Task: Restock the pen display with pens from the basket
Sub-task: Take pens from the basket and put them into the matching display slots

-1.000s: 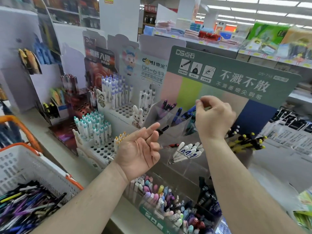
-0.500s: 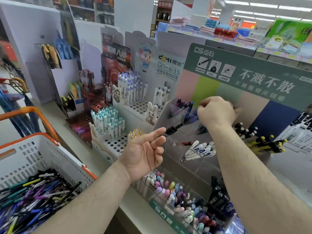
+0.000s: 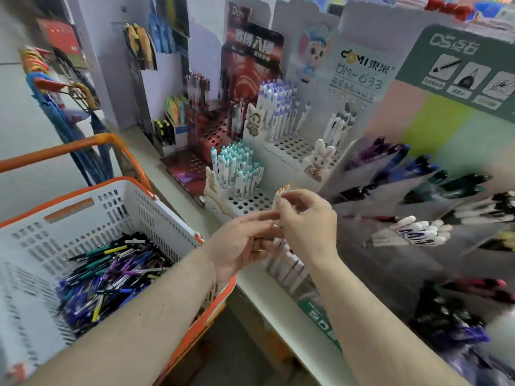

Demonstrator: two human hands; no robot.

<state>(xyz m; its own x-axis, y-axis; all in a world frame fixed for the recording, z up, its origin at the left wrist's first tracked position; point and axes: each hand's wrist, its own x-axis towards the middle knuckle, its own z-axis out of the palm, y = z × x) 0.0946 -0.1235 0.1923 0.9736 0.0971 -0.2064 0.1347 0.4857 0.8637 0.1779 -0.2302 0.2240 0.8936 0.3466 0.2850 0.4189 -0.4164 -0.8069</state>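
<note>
Loose pens (image 3: pixel 111 277) heaped in basket (image 3: pixel 164 215)

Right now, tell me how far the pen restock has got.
Done: the display's clear bins already hold some pens. In hand: nothing clearly; left hand and right hand meet over the shelf edge, too blurred to tell. Left: the basket holds a heap of pens.

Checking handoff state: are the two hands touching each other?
Cannot tell. In the head view the left hand and right hand overlap at the fingertips, but motion blur hides contact or gap.
</note>
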